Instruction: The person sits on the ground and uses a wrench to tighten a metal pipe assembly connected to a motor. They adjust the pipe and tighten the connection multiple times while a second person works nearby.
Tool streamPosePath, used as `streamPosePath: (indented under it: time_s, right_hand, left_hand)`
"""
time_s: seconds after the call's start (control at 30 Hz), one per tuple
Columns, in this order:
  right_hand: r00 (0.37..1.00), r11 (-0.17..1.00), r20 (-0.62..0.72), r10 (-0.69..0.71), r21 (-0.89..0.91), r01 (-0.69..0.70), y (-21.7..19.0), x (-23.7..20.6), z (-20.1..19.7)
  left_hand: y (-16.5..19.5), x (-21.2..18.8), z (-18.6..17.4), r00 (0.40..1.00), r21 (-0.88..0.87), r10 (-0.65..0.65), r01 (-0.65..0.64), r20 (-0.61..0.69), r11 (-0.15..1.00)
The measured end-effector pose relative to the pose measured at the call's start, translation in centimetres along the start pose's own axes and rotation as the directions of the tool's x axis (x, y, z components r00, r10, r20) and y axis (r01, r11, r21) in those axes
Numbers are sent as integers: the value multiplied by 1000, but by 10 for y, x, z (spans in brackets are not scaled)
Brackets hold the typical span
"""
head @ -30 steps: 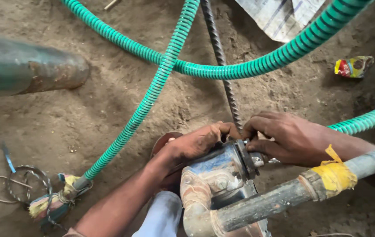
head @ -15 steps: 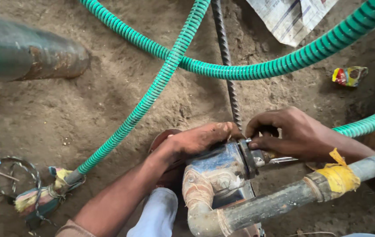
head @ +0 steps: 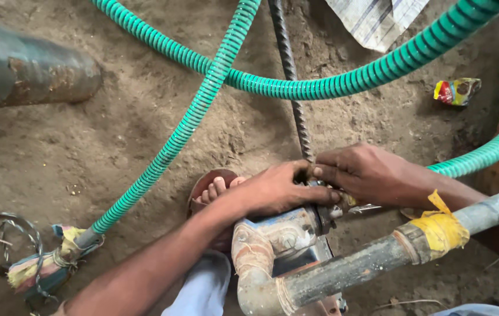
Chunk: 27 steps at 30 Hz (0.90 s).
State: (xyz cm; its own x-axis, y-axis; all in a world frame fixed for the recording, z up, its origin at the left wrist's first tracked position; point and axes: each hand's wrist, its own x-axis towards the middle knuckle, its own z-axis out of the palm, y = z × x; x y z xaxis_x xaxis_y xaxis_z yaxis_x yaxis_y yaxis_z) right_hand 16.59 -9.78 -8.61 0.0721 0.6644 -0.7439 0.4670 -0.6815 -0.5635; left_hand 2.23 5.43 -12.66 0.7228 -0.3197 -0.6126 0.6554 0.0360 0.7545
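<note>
Crouching, a person is gripping a rusty pump's [head: 287, 237] fitting with the left hand [head: 281, 190] and right hand [head: 366, 172] (fingers clenched), apparently tightening it; steady pressure seems needed.

Green hoses [head: 202, 105] on dirt floor [head: 85, 152]

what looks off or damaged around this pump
The grey pipe joint is bound with torn yellow tape, and the hose end at lower left is wrapped in rags and wire. A crumpled wrapper lies on the dirt.
</note>
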Motion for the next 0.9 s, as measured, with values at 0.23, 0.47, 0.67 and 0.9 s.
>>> streamPosePath:
  time_s: [0.23, 0.47, 0.67, 0.9]
  right_hand:
    - [990, 1000, 142, -22, -19, 25, -6, -15, -12]
    - [867, 789, 373, 331, -614, -37, -14, -21, -11]
    - [895, 867, 403, 192, -497, 38, -21, -12, -25]
    - [975, 856, 220, -27, -499, 136, -32, -28, -17]
  left_hand:
    - [-54, 11, 8, 916, 89, 371, -387, 151, 918]
    - [-83, 23, 12, 889, 42, 431, -442, 155, 896]
    - [-57, 8, 4, 972, -176, 195, -171, 131, 969]
    - [-35, -10, -1, 984, -131, 164, -153, 74, 979]
